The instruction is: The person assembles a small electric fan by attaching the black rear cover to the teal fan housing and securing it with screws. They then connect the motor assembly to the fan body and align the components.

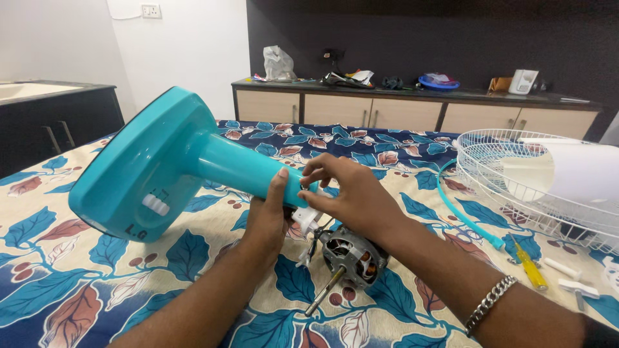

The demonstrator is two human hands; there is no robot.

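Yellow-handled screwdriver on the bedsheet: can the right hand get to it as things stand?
Probably yes. The yellow-handled screwdriver lies uncovered on the sheet just outside the right forearm, nothing over it, but the right hand is busy at the teal plastic fan stand.

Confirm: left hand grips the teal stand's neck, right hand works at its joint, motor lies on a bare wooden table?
Not quite. In the head view the motor lies on a leaf-print bedsheet, not a bare wooden table. The left hand, right hand and teal stand are as stated.

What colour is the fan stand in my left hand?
Teal; the fan stand shows best in the head view.
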